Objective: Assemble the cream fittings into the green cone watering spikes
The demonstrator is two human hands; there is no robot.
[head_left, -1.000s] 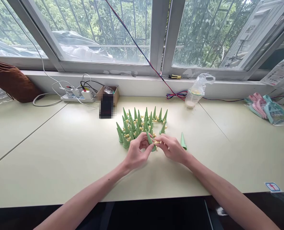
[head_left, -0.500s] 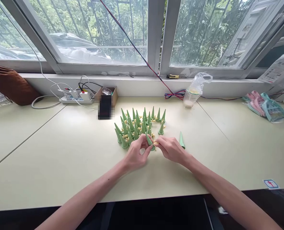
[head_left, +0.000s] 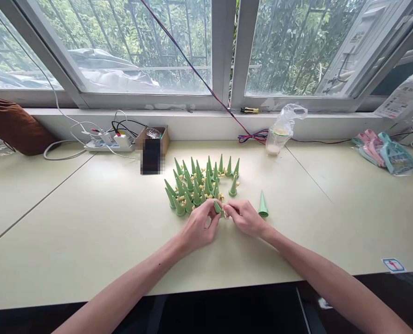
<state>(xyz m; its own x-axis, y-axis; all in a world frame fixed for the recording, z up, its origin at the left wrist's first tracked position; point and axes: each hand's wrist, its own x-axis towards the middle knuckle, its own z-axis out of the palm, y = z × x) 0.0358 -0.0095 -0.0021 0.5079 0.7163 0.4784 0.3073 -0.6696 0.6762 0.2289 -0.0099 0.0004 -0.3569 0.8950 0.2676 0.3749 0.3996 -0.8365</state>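
Observation:
My left hand point(head_left: 200, 226) is closed round a small green cone point(head_left: 217, 207), which tilts away from me over the table. Close beside its base, my right hand point(head_left: 246, 219) has thumb and forefinger pinched at a pale yellow piece point(head_left: 224, 209); its exact shape is too small to make out. Just beyond my hands stands a cluster of green cones point(head_left: 179, 207) with pale yellow bits at their sides. One cone point(head_left: 233, 187) stands slightly apart at the cluster's right. Farther right is a plain green cone point(head_left: 262, 206) without any visible yellow bit.
Along the back of the pale table point(head_left: 88, 241) are a power strip point(head_left: 109, 145), a small cardboard box point(head_left: 164, 139), a dark blurred rectangle point(head_left: 151, 157) and a bagged cup point(head_left: 278, 137). Pink and teal plastic items point(head_left: 396, 155) lie at the right. A brown bag point(head_left: 22, 127) is at the left.
The cone in my left hand has tipped, its point now lower and more foreshortened. My right fingers remain pinched near its base. The whole view has shifted slightly.

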